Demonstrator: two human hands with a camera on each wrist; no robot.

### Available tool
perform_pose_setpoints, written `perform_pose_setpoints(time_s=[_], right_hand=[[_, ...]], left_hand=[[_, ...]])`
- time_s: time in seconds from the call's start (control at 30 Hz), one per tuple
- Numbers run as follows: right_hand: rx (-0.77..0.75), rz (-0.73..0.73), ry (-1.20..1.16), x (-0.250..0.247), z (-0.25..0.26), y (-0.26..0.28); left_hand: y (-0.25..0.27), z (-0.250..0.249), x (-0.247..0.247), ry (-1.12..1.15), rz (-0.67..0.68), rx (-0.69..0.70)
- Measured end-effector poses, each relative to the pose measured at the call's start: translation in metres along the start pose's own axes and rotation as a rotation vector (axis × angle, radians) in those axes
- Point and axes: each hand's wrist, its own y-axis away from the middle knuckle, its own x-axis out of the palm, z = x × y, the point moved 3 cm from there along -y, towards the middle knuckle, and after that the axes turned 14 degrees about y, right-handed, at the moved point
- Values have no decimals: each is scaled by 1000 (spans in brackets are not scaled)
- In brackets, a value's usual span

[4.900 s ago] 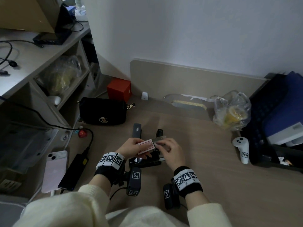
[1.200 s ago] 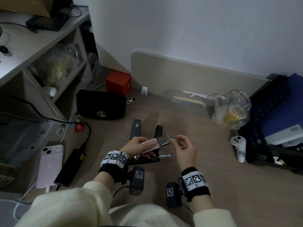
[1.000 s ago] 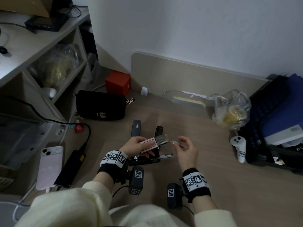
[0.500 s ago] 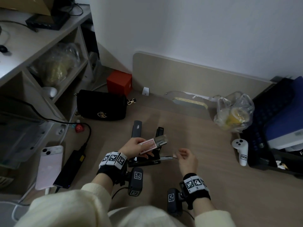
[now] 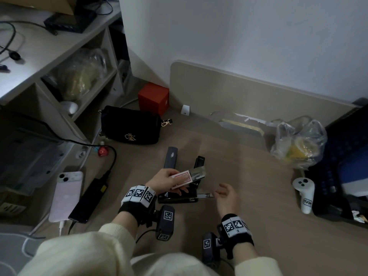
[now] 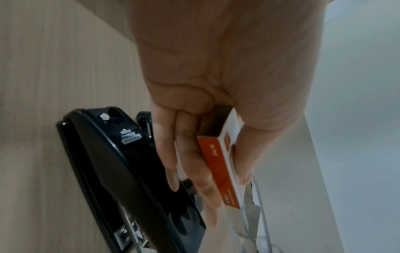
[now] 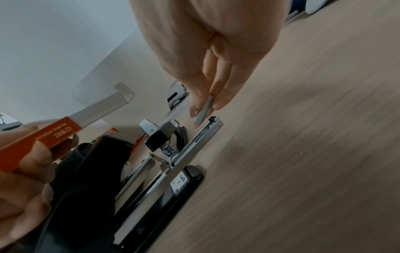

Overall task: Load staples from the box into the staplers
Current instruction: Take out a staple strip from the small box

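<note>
My left hand (image 5: 165, 179) grips the orange-and-white staple box (image 5: 181, 179) (image 6: 218, 172) (image 7: 54, 135) with its inner tray slid out to the right, held above a black stapler (image 5: 177, 197) (image 6: 121, 171) on the table. That stapler's metal staple channel (image 5: 205, 195) (image 7: 194, 142) sticks out to the right. My right hand (image 5: 224, 194) pinches a short strip of staples (image 7: 203, 109) just above the channel's open end. Farther back lie a dark grey stapler (image 5: 170, 157) and a second black stapler (image 5: 199, 162).
A black handbag (image 5: 130, 126) and red box (image 5: 153, 98) sit at the back left. A pink phone (image 5: 66, 194) and black power bank (image 5: 87, 200) lie left. A plastic bag (image 5: 298, 143), a white controller (image 5: 303, 193) and a dark bin stand right.
My right hand has come down from beside the box tray to the stapler's protruding channel, carrying the staple strip. The left hand keeps the box in about the same place.
</note>
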Motion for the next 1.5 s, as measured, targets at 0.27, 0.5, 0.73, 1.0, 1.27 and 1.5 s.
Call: perform_pose_setpoints(time_s=[0.27,0.5,0.73,1.0,1.27,1.5], right_hand=[[-44,20,67,1,2,-6],[-70,32,143,4,3,-6],[-117,57,243,8,8,-7],[-188,46,343,8,11,-4],[-199,4,458,10,5,-6],[-180,-40,474,7,6,-6]], left_hand=[[-7,1,3,-11,-19,-24],[-11,1,2,-20,-37,-12],[-11,2,1,-2,-34,-18],[-13,4,-5,-23,-54,-13],[-13,3,-2,-15,-24,-15],[-13,5,-3,-15,-26,-15]])
